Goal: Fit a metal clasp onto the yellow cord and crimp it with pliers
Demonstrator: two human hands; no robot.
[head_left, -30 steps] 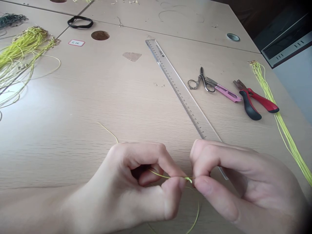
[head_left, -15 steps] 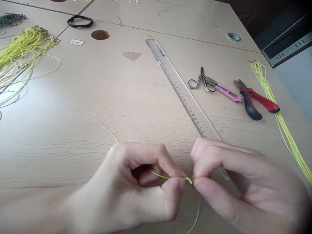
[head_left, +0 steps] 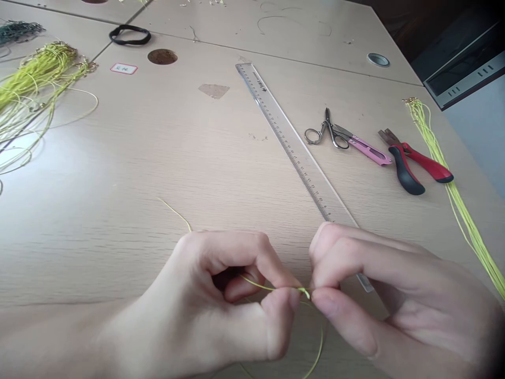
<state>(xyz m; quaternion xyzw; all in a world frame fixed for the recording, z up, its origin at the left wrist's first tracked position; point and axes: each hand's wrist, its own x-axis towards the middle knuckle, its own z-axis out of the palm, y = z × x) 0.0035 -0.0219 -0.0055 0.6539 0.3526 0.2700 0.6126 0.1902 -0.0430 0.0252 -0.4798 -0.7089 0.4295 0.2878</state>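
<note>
A thin yellow-green cord (head_left: 256, 283) runs through my left hand (head_left: 236, 295), whose thumb and forefinger pinch it close to a small knot (head_left: 303, 292). On the knot's other side, my right hand (head_left: 366, 295) has its thumb and forefinger pressed together on the cord's continuation; the exact bit between these fingertips is hidden. Below the hands the cord hangs in a loop (head_left: 321, 342), and a loose cord end (head_left: 173, 213) sticks out beyond my left knuckles. Under my right hand lies the near end of a clear ruler (head_left: 292, 142).
Right of the ruler lie silver scissors (head_left: 326, 129), pink-handled thread snips (head_left: 366, 150) and red-and-black pliers (head_left: 410, 160), which rest against a yellow cord bundle (head_left: 445, 168). Another yellow bundle (head_left: 39, 79), a black band (head_left: 130, 35) and a paper label (head_left: 123, 68) are at the far left.
Almost nothing differs. My right fingertips have shifted very slightly to the left, toward the knot; my left hand holds its place.
</note>
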